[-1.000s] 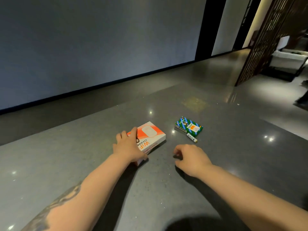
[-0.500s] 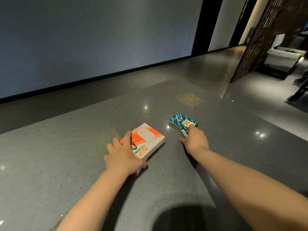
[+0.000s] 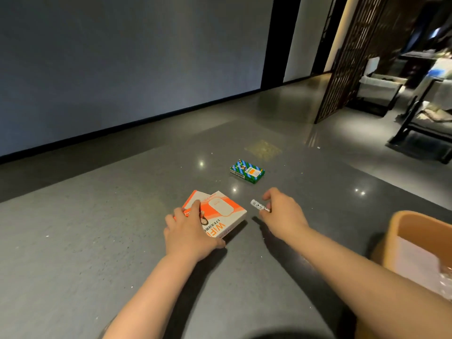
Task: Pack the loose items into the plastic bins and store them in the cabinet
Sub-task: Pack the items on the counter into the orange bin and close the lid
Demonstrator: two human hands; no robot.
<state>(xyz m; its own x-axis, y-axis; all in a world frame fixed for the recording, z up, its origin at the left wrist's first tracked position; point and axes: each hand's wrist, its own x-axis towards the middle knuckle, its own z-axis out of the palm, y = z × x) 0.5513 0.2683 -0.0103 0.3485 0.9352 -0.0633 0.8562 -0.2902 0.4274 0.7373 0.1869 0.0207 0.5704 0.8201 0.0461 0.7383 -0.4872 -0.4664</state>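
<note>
An orange and white WiFi box (image 3: 221, 211) lies on the grey stone counter (image 3: 97, 241). My left hand (image 3: 189, 232) grips its near left corner, fingers over the top and thumb at the front edge. My right hand (image 3: 281, 214) pinches a small white tube (image 3: 259, 206) and holds it just above the counter, to the right of the box. A green and blue striped small box (image 3: 247, 171) lies farther back on the counter. An orange plastic bin (image 3: 401, 231) with white contents stands at the right edge.
A grey wall runs along the back left behind a strip of dark floor. A dark lattice screen (image 3: 342, 69) and chairs (image 3: 381, 91) stand at the far right. Crinkled clear plastic (image 3: 446, 280) shows in the bin.
My right hand reached to the striped box, picked up the white tube beside it and drew back toward me. The view shifted, bringing the orange bin into sight. My left hand stayed on the WiFi box.
</note>
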